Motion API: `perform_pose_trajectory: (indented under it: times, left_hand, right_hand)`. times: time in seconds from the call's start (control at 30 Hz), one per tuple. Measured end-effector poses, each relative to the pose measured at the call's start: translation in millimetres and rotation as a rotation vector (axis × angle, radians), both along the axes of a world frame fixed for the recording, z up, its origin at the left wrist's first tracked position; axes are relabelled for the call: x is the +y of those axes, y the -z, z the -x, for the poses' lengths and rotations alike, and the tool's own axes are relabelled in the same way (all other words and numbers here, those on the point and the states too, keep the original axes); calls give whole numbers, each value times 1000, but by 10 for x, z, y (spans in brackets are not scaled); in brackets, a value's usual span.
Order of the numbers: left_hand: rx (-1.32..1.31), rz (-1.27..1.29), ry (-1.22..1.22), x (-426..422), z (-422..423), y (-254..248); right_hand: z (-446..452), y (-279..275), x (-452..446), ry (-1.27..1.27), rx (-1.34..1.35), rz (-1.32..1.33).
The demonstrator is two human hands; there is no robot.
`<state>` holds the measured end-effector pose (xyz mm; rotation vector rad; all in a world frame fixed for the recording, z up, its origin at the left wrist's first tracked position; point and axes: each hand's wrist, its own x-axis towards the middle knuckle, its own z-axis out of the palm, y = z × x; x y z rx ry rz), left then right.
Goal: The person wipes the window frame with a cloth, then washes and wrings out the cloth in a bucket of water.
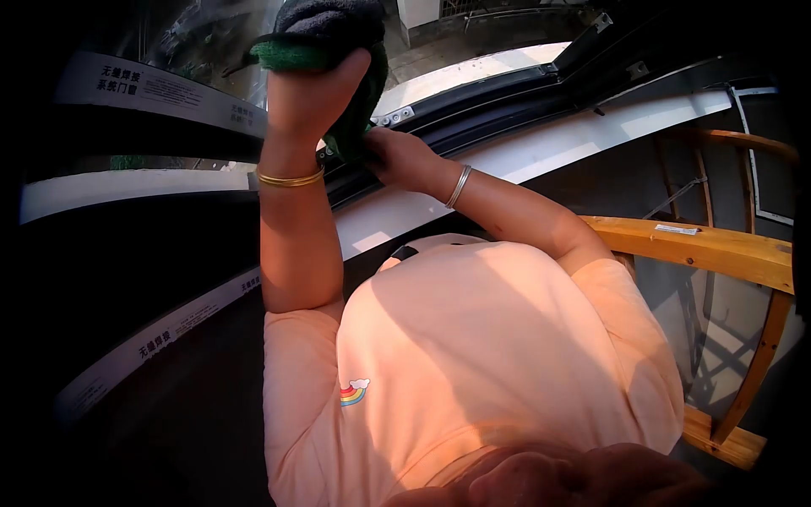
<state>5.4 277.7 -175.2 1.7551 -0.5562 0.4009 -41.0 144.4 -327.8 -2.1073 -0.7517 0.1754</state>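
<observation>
Raised at the top of the view, my left hand [314,97] is closed on a bunched dark grey and green cloth [325,24]. A gold bracelet circles that wrist. The cloth's green part hangs down between my hands, over a dark window frame [456,125]. My right hand [405,160], with a silver bracelet on its wrist, has its fingers curled in at the cloth's lower end. Its fingertips are partly hidden in shadow.
White strips with printed labels [169,91] cross the left side. A pale sill [541,160] runs diagonally beyond my torso. Orange-brown wooden bars [718,253] stand at the right. Glass and outdoor ground show at the top.
</observation>
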Motion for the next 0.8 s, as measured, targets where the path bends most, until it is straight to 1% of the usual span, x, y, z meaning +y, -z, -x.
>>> perform_pose_trajectory:
  times: [0.03, 0.07, 0.1, 0.13, 0.17, 0.2, 0.23, 0.27, 0.3, 0.33, 0.37, 0.4, 0.43, 0.47, 0.5, 0.57, 0.7, 0.8]
  left_hand:
    - [16, -38, -7, 6, 29, -8]
    - [-40, -175, -45, 4, 19, 9]
    - [-16, -179, -64, -54, 45, 46]
    - [-36, -248, -87, -124, 79, 106]
    - [-63, -318, -120, -193, 108, 168]
    - [-122, -314, -121, -315, 148, 210]
    - [-185, -306, -127, -464, 172, 267]
    - [-159, -298, -134, -601, 198, 362]
    - [-185, -312, -134, -761, 304, 361]
    - [-297, -427, -110, -891, 363, 333]
    - [-230, -457, -81, -994, 458, 338]
    - [-262, -556, -35, -1085, 478, 402]
    - [-284, -524, -21, -1132, 523, 439]
    - [-234, -580, 29, -1153, 540, 489]
    - [-291, -564, 9, -1153, 532, 510]
    - [-261, -643, -41, -1086, 531, 538]
    - [-156, -611, -117, -808, 521, 767]
    - [-22, -838, -161, -465, 619, 705]
  right_hand:
    - [34, 3, 146, -7, 47, -19]
    - [42, 9, 129, -4, 51, -34]
    - [52, -90, 135, -27, 38, 46]
    - [41, -146, 173, -59, 16, 122]
    - [5, -119, 109, -63, -54, 185]
    - [-64, -129, -17, -119, -152, 273]
    - [-156, 22, -192, -86, -363, 257]
    - [-209, 110, -412, -58, -405, 270]
    - [-228, 142, -645, -24, -414, 288]
    - [-231, 171, -844, 9, -410, 313]
    - [-223, 176, -1016, 45, -409, 337]
    - [-188, 171, -1133, 76, -406, 356]
    - [-149, 157, -1201, 104, -400, 374]
    - [-111, 165, -1212, 126, -394, 386]
    - [-88, 152, -1177, 138, -388, 383]
    - [-66, 183, -989, 141, -384, 364]
    - [-61, 260, -270, 67, -382, 280]
    - [-33, 313, 352, 13, -344, 198]
